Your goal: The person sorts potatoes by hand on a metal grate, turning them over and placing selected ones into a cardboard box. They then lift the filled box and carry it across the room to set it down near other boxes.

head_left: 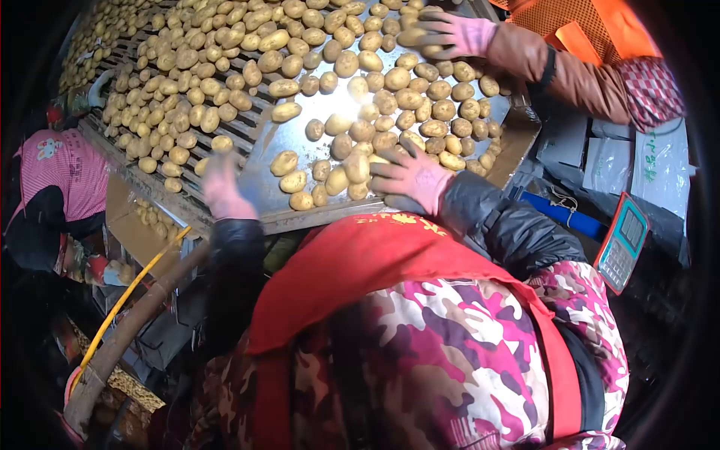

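Note:
Many yellow-brown potatoes (358, 166) lie on a shiny metal tray (262, 169) and on the slatted rack (238, 124) beside it. My right hand (414, 178), in a pink glove with grey fingers, rests at the tray's near side with its fingers spread against several potatoes. Over the border between rack and tray is my left hand (223, 187), also gloved, blurred by motion, close to a potato (221, 143) at its fingertips. Its finger shape is smeared.
A co-worker's gloved hand (457, 35) touches potatoes at the upper right. Another person in a pink head covering (64, 169) is at the left. A red-rimmed calculator-like device (622, 244), wrapped packs (660, 165) and a yellow hose (124, 296) surround the work area.

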{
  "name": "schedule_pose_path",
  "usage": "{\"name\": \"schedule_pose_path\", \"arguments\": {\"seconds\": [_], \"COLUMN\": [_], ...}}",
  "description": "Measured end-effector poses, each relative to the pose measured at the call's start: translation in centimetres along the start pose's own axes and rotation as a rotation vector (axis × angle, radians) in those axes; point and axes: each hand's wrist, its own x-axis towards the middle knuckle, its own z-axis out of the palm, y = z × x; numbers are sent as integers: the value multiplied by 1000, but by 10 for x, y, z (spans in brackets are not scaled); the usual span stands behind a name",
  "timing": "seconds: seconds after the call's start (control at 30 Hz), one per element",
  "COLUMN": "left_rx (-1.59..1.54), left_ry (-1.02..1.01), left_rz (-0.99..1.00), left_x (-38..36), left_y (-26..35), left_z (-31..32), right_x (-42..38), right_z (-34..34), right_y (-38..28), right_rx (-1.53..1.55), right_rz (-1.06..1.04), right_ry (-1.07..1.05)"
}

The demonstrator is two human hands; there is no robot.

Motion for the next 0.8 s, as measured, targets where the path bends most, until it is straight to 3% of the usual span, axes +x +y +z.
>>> {"name": "schedule_pose_path", "arguments": {"seconds": [0.03, 0.07, 0.13, 0.23, 0.27, 0.37, 0.4, 0.5, 0.53, 0.7, 0.73, 0.8], "left_rx": [184, 288, 494, 386, 458, 176, 155, -105, -306, -372, -371, -357], "left_ry": [102, 51, -52, -449, -473, -333, -376, -394, -312, -212, -173, -108], "left_rz": [-67, -138, -281, -472, -405, -343, -319, -231, -195, -163, -132, -92], "left_x": [-7, -14, -33, -25, -22, -22, -18, -9, -15, 1, 0, -1], "left_y": [-20, -39, -64, -27, -9, 14, 23, 70, 70, 88, 78, 67], "left_z": [-10, -12, -7, -9, -17, -3, 0, -7, 7, 0, 6, 13], "right_x": [8, 15, 24, 24, 20, -12, -28, -71, -81, -100, -92, -74], "right_z": [3, -2, -8, -3, -16, -15, -13, -11, -11, 35, 38, -5], "right_y": [11, 24, 41, 63, 62, 53, 46, 8, -4, -31, -32, -42], "right_rx": [-39, -128, -180, -137, -24, 35, 24, 86, 131, 430, 300, 445], "right_rz": [-16, -20, 251, 558, 595, 776, 790, 967, 1025, 1252, 1274, 1257], "right_ry": [-8, 1, 12, 227, 294, 482, 519, 487, 482, 567, 488, 459]}}
